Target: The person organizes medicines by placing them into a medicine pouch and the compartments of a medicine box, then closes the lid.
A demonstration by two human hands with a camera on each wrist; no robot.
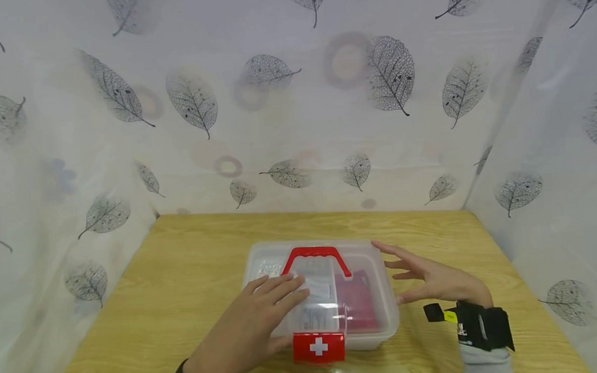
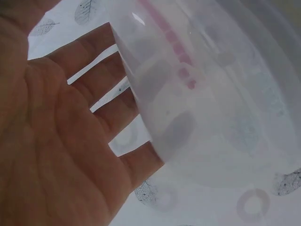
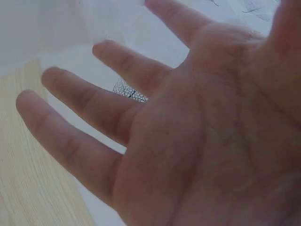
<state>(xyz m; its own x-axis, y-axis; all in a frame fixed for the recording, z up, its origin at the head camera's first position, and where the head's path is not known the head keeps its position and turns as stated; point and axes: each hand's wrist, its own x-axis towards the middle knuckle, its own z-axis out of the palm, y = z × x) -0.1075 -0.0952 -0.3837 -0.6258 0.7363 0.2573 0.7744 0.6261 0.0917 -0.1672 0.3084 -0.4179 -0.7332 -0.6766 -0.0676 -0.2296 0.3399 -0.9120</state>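
A clear plastic first-aid box (image 1: 388, 315) stands on the table in the head view, lid on. On its lid a red handle (image 1: 314, 252) lies toward the back, and a red latch (image 1: 319, 347) with a white cross is at the front. Through the plastic show a pink-red item (image 1: 356, 302) and pale packets (image 1: 314, 295). My left hand (image 1: 256, 314) lies over the lid's left part, fingers extended, thumb by the latch. My right hand (image 1: 427, 278) is spread at the box's right side, fingertip and thumb close to its edge; contact is unclear. Its palm (image 3: 188, 136) holds nothing.
A wood-grain table (image 1: 182, 256) extends around the box. Leaf-patterned white sheeting (image 1: 316, 142) encloses it at the back and both sides. A black strap (image 1: 483, 327) with a small yellow tag is on my right wrist.
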